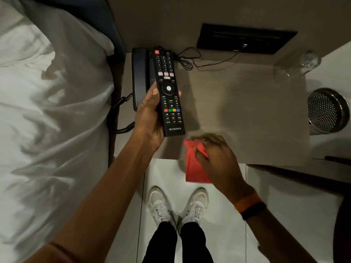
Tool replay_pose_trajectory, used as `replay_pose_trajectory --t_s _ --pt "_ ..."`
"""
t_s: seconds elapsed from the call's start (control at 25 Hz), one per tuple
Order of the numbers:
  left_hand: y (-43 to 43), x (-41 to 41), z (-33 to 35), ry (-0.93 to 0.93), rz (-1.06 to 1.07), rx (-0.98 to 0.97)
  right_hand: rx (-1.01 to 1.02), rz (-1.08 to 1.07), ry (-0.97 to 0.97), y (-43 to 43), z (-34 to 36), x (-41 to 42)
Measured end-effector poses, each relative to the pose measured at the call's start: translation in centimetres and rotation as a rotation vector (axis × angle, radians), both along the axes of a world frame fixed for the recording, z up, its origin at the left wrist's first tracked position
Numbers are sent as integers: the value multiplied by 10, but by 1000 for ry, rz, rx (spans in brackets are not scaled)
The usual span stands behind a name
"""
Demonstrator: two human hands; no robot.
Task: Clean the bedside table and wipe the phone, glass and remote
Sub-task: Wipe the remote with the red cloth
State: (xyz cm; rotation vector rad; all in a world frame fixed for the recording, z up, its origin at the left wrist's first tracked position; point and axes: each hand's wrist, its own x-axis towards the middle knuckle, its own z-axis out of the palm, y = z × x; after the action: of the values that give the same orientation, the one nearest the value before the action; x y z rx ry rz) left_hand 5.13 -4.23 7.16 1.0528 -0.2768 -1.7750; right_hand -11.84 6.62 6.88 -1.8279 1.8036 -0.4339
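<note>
My left hand (150, 116) grips a long black remote (169, 92) by its left side and holds it above the left part of the bedside table (237, 111), buttons facing up. Under and behind the remote lies a black corded phone (139, 76) with its handset on the cradle. My right hand (216, 158) pinches a red cloth (193, 166) at the table's front edge; the cloth hangs down past the edge. A clear glass (298, 66) stands at the table's far right corner.
A white bed (47, 111) runs along the left. The phone's coiled cord (119, 114) hangs off the table's left side, and a thin cable (191, 60) leads to a dark wall panel (245, 37). A perforated metal bin (326, 111) stands to the right.
</note>
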Motion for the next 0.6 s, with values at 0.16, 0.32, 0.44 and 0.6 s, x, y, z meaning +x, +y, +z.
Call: replay_pose_trajectory --t_s 0.16,0.32,0.44,0.6 --pt "29 -19 -20 -96 -93 128 223 120 295 -10 -77 -1" --pt "48 -40 -41 -163 -187 182 275 49 -34 -18 -96 -8" --pt "52 -65 -47 -167 -210 152 227 -442 -466 -32 -62 -30" --pt "41 -117 -50 -147 -243 130 285 -625 -827 -42 -37 -75"
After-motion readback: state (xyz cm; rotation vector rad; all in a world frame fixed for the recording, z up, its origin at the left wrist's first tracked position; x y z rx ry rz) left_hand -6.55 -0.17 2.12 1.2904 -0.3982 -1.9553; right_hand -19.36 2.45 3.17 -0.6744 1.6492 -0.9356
